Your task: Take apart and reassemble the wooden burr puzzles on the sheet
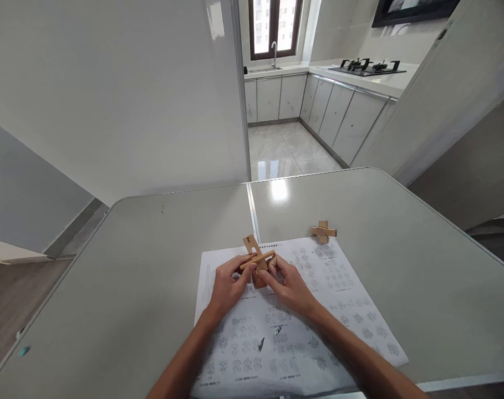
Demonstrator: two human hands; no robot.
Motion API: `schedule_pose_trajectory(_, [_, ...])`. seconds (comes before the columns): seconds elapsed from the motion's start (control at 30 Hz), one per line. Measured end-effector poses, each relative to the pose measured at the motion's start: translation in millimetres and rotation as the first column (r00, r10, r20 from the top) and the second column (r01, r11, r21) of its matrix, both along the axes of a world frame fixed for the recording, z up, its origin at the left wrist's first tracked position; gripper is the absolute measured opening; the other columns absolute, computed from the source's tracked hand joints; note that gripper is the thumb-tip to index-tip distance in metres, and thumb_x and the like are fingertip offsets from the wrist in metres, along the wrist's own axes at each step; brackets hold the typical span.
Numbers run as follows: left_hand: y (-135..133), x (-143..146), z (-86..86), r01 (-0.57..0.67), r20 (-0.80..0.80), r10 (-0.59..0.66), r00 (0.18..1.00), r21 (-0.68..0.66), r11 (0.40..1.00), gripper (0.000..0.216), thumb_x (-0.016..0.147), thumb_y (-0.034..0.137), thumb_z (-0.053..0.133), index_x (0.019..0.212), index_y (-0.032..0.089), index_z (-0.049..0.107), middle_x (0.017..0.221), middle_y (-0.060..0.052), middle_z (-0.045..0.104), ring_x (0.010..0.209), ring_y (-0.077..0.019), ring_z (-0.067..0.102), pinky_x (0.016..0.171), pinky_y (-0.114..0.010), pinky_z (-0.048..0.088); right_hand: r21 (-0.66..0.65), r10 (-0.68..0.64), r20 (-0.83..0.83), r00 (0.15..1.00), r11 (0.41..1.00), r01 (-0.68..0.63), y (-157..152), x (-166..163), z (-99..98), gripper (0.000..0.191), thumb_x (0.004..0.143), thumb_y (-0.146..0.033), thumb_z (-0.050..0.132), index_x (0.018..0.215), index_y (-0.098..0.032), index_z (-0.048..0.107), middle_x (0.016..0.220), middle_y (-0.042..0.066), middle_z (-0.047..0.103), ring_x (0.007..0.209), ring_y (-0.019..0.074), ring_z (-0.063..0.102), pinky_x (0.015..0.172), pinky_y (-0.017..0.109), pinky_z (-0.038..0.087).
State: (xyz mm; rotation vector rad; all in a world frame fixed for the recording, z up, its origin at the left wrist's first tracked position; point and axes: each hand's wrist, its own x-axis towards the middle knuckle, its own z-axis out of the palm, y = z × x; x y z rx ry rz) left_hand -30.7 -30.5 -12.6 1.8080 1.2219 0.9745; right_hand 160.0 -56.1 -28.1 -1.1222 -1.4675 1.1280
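Note:
Both hands hold wooden puzzle pieces above a printed sheet point(243, 338). My left hand point(230, 280) pinches a thin wooden stick point(263, 257), which slants up to the right. Crossing behind and below it is a flat wooden piece point(249, 241) with a dark mark and a notch near its top. My right hand point(287, 282) grips the lower part of this flat piece, its fingers curled close to the stick's right end. Fingers partly hide where the pieces meet, so I cannot tell whether they interlock. An assembled wooden cross-shaped puzzle point(324, 231) rests at the sheet's upper right corner.
The sheet carries rows of small printed diagrams and lies on a grey-green table point(122, 288) with a metal seam point(252, 208) down its middle. A small teal object point(24, 351) sits near the left edge. Beyond the table stand a white panel point(152, 100) and a kitchen counter point(297, 70).

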Motion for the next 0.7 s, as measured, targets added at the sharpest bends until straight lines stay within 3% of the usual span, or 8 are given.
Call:
schedule_pose_trajectory(0.23, [-5.4,-0.9,-4.1,0.013,-0.060,0.000,0.998,0.217,0.976,0.027,0.107,0.035,0.059,0.126,0.021,0.072,0.120,-0.009,0.080,0.087,-0.0176,0.078,0.083,-0.031,0.064,-0.027,-0.004,-0.042,0.999,1.000,0.003,-1.0,0.6,0.0,0.038,0.100,-0.044,0.062,0.078,-0.025,0.037,0.073,-0.005,0.047,0.067,0.0153,0.044,0.065,0.029,0.037])
schedule_pose_trajectory(0.7, [-10.5,0.2,-13.2,0.013,-0.205,0.077,0.976,0.406,0.914,0.025,0.109,0.028,0.055,0.130,0.023,0.067,0.124,-0.008,0.080,0.096,-0.0191,0.082,0.085,-0.031,0.067,-0.009,-0.015,-0.018,1.000,1.000,0.015,-2.0,0.8,-1.6,0.036,0.101,-0.044,0.060,0.079,-0.025,0.039,0.076,-0.004,0.048,0.070,0.0163,0.049,0.064,0.030,0.040])
